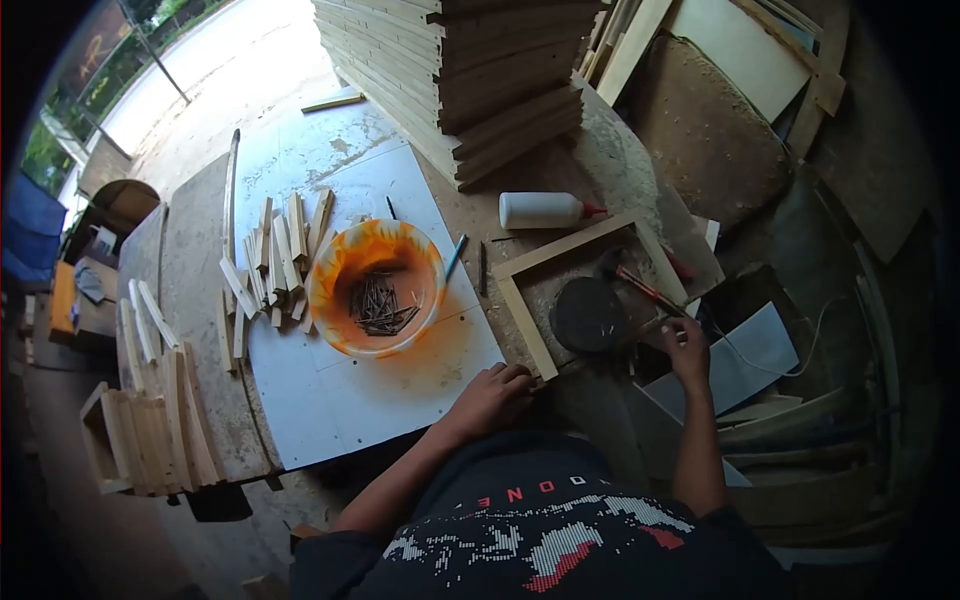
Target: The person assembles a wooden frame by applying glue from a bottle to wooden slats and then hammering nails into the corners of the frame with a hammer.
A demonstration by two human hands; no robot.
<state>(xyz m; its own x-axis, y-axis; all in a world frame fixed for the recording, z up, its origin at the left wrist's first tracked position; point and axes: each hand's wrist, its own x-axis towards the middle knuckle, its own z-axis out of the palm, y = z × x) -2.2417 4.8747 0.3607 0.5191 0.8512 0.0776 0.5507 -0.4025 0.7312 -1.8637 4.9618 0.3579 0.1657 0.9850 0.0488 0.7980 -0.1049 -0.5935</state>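
Observation:
My left hand [492,400] rests at the table's front edge, near the lower end of a wooden frame [527,327]; its fingers are curled, and what they hold, if anything, is hidden. My right hand [686,348] is raised at the frame's right side, fingers bent, by the handle end of a hammer [650,291]. The hammer's dark head lies over the frame's opening. Within the frame sits a round dark block [589,315] with small pale bits on top. An orange and white bowl [430,260] with many nails [380,304] inside stands left of the frame.
Behind the frame lies a white bottle [540,210] with a red tip. Wooden strips [285,245] are heaped left of the bowl. A tall stack of wooden pieces [510,80] rises at the back. White boards [762,350] lean at the right, by a thin cable.

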